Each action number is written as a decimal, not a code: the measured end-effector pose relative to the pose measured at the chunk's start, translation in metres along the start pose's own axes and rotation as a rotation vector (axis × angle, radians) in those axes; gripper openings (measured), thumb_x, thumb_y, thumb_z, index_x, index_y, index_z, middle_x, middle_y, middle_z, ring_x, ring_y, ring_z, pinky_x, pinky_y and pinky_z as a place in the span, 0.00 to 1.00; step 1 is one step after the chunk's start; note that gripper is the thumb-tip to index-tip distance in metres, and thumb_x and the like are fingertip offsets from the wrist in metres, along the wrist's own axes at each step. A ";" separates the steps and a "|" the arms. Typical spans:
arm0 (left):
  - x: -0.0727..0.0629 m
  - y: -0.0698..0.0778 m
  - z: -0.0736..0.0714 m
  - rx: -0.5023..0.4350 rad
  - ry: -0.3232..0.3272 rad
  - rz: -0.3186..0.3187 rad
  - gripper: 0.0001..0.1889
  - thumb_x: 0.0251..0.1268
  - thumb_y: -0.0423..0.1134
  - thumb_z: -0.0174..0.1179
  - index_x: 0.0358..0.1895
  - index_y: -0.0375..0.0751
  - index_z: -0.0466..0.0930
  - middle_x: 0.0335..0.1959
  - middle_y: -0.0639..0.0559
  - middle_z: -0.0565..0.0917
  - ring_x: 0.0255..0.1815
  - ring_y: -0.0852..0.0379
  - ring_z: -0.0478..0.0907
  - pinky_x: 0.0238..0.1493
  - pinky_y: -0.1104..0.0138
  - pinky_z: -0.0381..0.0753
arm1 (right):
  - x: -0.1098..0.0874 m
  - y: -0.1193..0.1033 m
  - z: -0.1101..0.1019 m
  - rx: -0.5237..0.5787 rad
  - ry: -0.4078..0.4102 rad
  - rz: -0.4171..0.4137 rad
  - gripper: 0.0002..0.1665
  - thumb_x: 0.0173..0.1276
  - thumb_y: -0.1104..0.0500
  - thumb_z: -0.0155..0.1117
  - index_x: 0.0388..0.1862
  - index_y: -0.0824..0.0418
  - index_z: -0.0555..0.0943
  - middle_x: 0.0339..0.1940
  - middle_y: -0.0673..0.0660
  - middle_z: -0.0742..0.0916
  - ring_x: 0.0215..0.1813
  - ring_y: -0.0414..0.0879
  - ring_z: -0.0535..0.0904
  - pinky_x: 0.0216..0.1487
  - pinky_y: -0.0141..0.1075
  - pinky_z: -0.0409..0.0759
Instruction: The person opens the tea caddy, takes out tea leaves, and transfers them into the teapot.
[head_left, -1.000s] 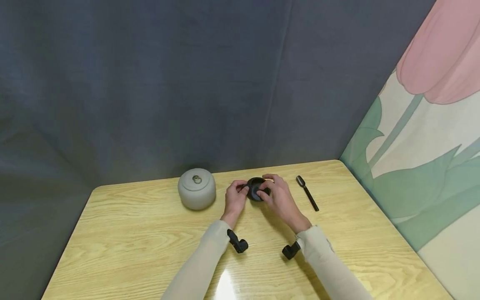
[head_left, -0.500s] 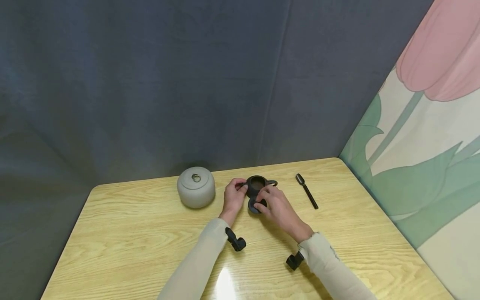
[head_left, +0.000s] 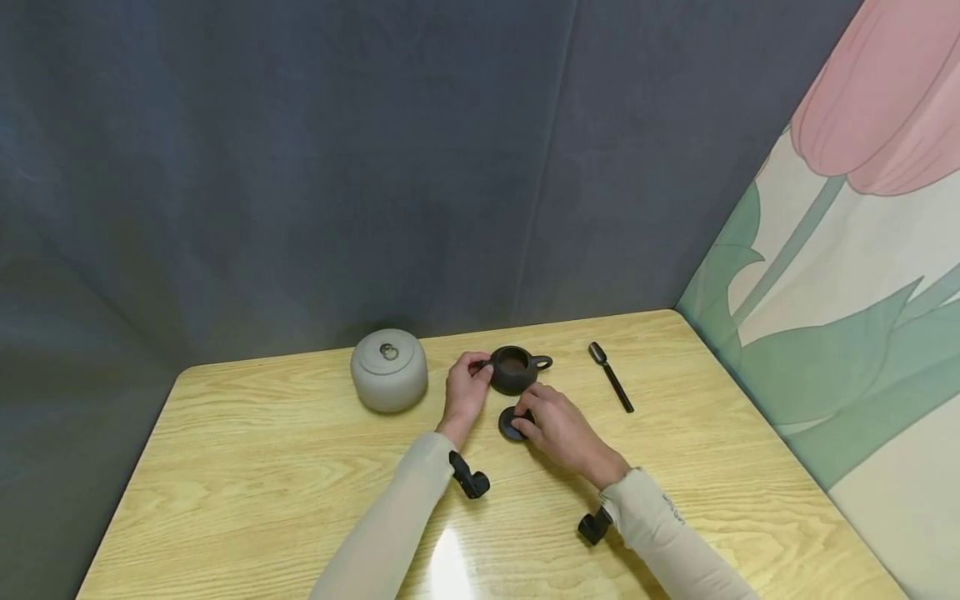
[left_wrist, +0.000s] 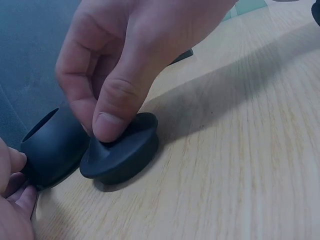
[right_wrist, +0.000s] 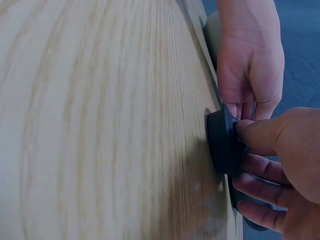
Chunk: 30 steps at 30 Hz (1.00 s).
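Observation:
A small black teapot [head_left: 513, 387] stands uncovered near the table's back edge, its loop handle pointing right. My left hand [head_left: 465, 395] holds its left side, thumb and fingers at the spout, which they mostly hide. In front of the pot, my right hand [head_left: 561, 427] pinches the knob of the round black lid [head_left: 507, 424]. The left wrist view shows the lid [left_wrist: 125, 162] low at the wood beside the pot [left_wrist: 55, 147], slightly tilted; whether its whole underside touches the table I cannot tell. The right thumb and fingers cover the knob.
A grey lidded jar [head_left: 389, 377] with a ring on top stands left of the left hand. To the right lies a small black scoop [head_left: 611, 377]. A dark curtain [head_left: 337, 183] hangs behind the wooden table [head_left: 285, 483]; a flower-patterned wall [head_left: 847, 333] borders its right side.
The right hand has brought the lid from over the teapot's mouth toward me, down to the table in front. The pot's opening and handle now show. The left hand has kept its hold.

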<state>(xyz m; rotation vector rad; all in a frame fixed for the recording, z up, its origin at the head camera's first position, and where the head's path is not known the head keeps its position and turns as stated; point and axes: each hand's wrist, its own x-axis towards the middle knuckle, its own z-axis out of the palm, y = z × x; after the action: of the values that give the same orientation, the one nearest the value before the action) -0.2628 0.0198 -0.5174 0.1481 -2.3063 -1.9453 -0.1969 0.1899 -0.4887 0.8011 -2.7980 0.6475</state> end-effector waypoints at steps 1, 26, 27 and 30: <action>0.000 0.000 0.000 -0.003 0.002 0.001 0.09 0.74 0.28 0.63 0.53 0.33 0.86 0.54 0.35 0.88 0.57 0.41 0.87 0.61 0.53 0.86 | 0.000 0.000 0.000 0.002 -0.002 0.004 0.06 0.70 0.59 0.77 0.37 0.58 0.86 0.45 0.53 0.86 0.45 0.45 0.83 0.49 0.43 0.85; -0.001 0.003 0.001 0.013 -0.009 0.004 0.09 0.75 0.28 0.62 0.53 0.33 0.86 0.54 0.35 0.88 0.58 0.41 0.86 0.63 0.51 0.85 | -0.002 0.004 -0.003 -0.010 -0.015 0.026 0.06 0.71 0.58 0.76 0.38 0.57 0.86 0.44 0.52 0.86 0.44 0.44 0.82 0.48 0.41 0.84; -0.001 0.003 0.001 0.011 -0.008 0.002 0.09 0.75 0.28 0.62 0.53 0.33 0.86 0.54 0.35 0.88 0.59 0.40 0.86 0.63 0.51 0.85 | -0.003 0.005 -0.003 -0.012 -0.013 0.027 0.06 0.71 0.58 0.76 0.38 0.57 0.86 0.44 0.52 0.87 0.44 0.44 0.82 0.47 0.41 0.84; -0.001 0.002 0.000 0.007 -0.007 0.001 0.09 0.75 0.28 0.63 0.53 0.33 0.86 0.55 0.35 0.88 0.59 0.40 0.86 0.64 0.51 0.85 | -0.004 0.006 -0.003 -0.018 -0.013 0.026 0.06 0.71 0.57 0.76 0.39 0.57 0.86 0.44 0.51 0.86 0.43 0.43 0.82 0.46 0.40 0.84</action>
<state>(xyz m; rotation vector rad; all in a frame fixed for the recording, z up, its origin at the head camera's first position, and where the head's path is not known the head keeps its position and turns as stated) -0.2617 0.0208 -0.5152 0.1408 -2.3175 -1.9400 -0.1972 0.1977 -0.4895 0.7697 -2.8266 0.6231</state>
